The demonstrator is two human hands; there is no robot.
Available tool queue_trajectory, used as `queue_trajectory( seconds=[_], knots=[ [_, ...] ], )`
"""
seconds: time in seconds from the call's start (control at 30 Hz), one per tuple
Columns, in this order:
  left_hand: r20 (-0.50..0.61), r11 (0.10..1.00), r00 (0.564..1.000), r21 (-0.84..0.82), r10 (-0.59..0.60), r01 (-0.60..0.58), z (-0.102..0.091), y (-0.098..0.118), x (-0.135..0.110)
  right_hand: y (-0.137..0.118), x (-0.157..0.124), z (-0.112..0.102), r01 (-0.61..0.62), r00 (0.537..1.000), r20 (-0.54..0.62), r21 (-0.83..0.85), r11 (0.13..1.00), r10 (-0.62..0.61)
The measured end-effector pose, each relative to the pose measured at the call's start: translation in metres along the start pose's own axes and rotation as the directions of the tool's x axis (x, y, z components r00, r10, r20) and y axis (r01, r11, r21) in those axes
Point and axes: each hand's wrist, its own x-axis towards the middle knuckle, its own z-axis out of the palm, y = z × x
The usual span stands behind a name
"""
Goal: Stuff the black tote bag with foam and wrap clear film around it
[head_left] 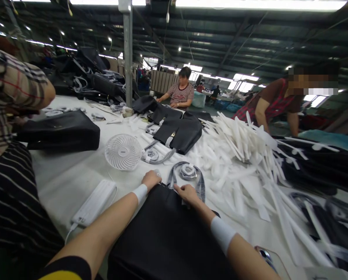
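A black bag point(165, 233) lies flat on the white table point(69, 182) right in front of me. My left hand point(151, 179) is curled over the bag's top left edge, fingers closed on it. My right hand point(187, 193) pinches the top edge near the middle, beside a grey strap point(201, 186) that loops out from the bag. A coiled wrapped strap point(188, 171) sits just beyond my right hand. Both wrists wear white bands.
A small white fan point(123, 151) lies beyond my left hand, a white power bank point(94, 202) to its left. A heap of white foam strips point(243, 155) fills the right. More black bags point(178, 134) lie further off. A person in stripes stands close at left; two others work across the table.
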Motion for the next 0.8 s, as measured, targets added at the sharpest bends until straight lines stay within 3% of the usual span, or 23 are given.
queue_trajectory(
  seconds=[0.1,0.2,0.43,0.53,0.63,0.7,0.8],
  knots=[
    [0.018,0.999,0.999,-0.026,-0.029,0.029,0.009,0.005,0.006,-0.003,0.009,0.022,-0.031,0.999,0.032,0.068,0.997,0.029],
    [0.032,0.998,0.999,-0.068,0.020,-0.018,0.013,0.010,0.007,-0.002,0.007,0.025,-0.023,1.000,0.020,0.128,0.992,0.021],
    [-0.037,0.932,0.968,-0.261,0.250,-0.251,0.000,0.037,-0.006,-0.008,-0.015,0.008,0.171,0.962,-0.248,0.238,0.956,-0.111],
    [0.090,0.871,0.923,-0.375,0.374,-0.317,-0.001,0.052,-0.015,-0.011,-0.027,0.004,0.233,0.934,-0.329,0.274,0.933,-0.137],
    [0.281,0.849,0.846,-0.427,0.453,-0.313,0.000,0.059,-0.023,-0.013,-0.038,0.003,0.285,0.895,-0.424,0.307,0.908,-0.137],
    [0.404,0.858,0.785,-0.416,0.470,-0.299,-0.001,0.058,-0.026,-0.013,-0.042,0.004,0.304,0.879,-0.456,0.308,0.901,-0.140],
    [0.546,0.894,0.714,-0.347,0.438,-0.282,-0.005,0.054,-0.023,-0.013,-0.041,0.008,0.296,0.893,-0.421,0.279,0.914,-0.161]
  ],
)
